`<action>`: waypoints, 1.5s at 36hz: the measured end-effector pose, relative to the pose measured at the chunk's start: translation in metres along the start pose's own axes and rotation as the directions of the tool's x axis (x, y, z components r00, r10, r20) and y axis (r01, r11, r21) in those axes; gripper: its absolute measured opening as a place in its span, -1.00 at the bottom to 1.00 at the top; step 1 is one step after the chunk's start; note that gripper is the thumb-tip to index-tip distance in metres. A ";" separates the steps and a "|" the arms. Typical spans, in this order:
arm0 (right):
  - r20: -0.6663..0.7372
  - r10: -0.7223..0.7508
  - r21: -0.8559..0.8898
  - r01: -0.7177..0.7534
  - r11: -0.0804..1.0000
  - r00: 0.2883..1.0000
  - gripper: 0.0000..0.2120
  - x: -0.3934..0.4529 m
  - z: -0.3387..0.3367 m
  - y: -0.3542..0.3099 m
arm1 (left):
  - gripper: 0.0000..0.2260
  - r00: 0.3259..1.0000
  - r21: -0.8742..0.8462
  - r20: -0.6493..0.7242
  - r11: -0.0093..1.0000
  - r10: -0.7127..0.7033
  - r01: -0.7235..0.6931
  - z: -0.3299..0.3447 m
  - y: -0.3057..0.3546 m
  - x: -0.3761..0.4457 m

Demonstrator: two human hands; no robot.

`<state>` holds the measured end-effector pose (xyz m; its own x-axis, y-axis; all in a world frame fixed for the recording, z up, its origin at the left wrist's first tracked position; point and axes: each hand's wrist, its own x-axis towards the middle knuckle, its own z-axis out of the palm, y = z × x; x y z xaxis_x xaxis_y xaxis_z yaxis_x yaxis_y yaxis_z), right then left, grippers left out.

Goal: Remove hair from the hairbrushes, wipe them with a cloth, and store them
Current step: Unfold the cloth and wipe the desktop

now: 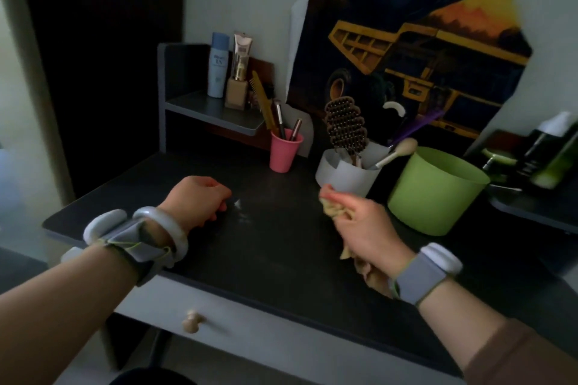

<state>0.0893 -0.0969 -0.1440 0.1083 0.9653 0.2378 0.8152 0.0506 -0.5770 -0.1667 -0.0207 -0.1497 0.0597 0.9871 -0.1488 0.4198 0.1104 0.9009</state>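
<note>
Right hand (366, 228) grips the bunched yellow cloth (336, 210) tight beside the white holder (350, 175), where the brown hairbrush (344, 123) stands upright. Left hand (197, 201) rests curled on the dark desk (281, 247), holding nothing visible.

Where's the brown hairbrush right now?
In the head view, the brown hairbrush stands upright in the white holder, right of centre, between the pink cup and green tub.

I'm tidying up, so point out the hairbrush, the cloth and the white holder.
hairbrush (344, 125), head view, on its bristle pad.
cloth (336, 209), head view, on the bunched part above the fist.
white holder (350, 176), head view, on its front wall.
</note>
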 end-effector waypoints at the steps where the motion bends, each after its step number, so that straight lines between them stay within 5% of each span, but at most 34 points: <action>1: -0.042 0.061 -0.043 -0.062 0.997 0.997 -0.56 0.000 -0.008 0.009 | -0.84 1.000 0.008 -0.003 1.000 -0.002 0.002 0.001 0.000 0.001; 7: -0.061 0.316 -0.304 -0.319 0.898 0.947 -0.91 0.005 -0.014 0.039 | -0.86 1.000 0.029 -0.008 0.999 -0.022 0.023 0.004 0.001 0.004; 13: 0.023 0.222 -0.368 -0.198 0.908 0.975 -0.71 0.007 0.010 0.008 | -0.87 1.000 0.028 0.006 1.000 -0.011 0.011 0.003 0.000 0.003; 19: 0.190 0.199 -0.384 -0.114 0.916 0.961 -0.79 0.020 0.032 -0.037 | -0.87 1.000 -0.007 0.020 1.000 -0.001 0.001 -0.001 -0.003 0.003; 26: 0.249 -0.010 -0.224 0.068 0.972 0.968 -0.62 0.031 0.061 -0.052 | -0.83 1.000 -0.066 -0.015 0.998 0.004 -0.005 -0.002 -0.005 0.002; 32: 0.310 -0.143 -0.049 0.166 0.985 0.940 -0.62 0.040 0.087 -0.069 | -0.80 0.994 -0.315 -0.081 0.948 -0.072 0.043 -0.012 -0.005 -0.002; 40: 0.411 -0.264 0.437 0.066 0.897 0.873 -0.64 0.048 0.100 -0.099 | -0.80 0.976 -0.380 -0.218 0.920 0.015 -0.099 -0.033 -0.020 -0.004; 43: 0.395 -0.323 0.550 0.060 0.833 0.860 -0.48 0.063 0.097 -0.112 | -0.86 0.945 -0.331 -0.322 0.928 0.058 -0.170 -0.041 -0.024 -0.001; 47: 0.488 -0.364 0.467 0.116 0.877 0.793 -0.33 0.079 0.102 -0.127 | -0.85 0.879 -0.103 -0.440 0.962 0.185 -0.254 -0.053 -0.025 0.004; 51: 0.434 -0.304 0.068 0.305 0.950 0.848 -0.36 0.094 0.114 -0.131 | -0.66 0.844 0.254 -0.363 0.913 0.395 -0.318 -0.057 -0.024 0.004; 54: 0.417 -0.162 -0.136 0.238 0.962 0.894 -0.49 0.101 0.120 -0.125 | -0.57 0.830 0.461 -0.230 0.808 0.508 -0.367 -0.056 -0.021 0.004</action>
<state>-0.0695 0.0250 -0.1419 -0.2728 0.9619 -0.0195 0.8873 0.2437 -0.3917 -0.2263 -0.0124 -0.1466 0.0548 0.9023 0.4276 0.7345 -0.3266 0.5948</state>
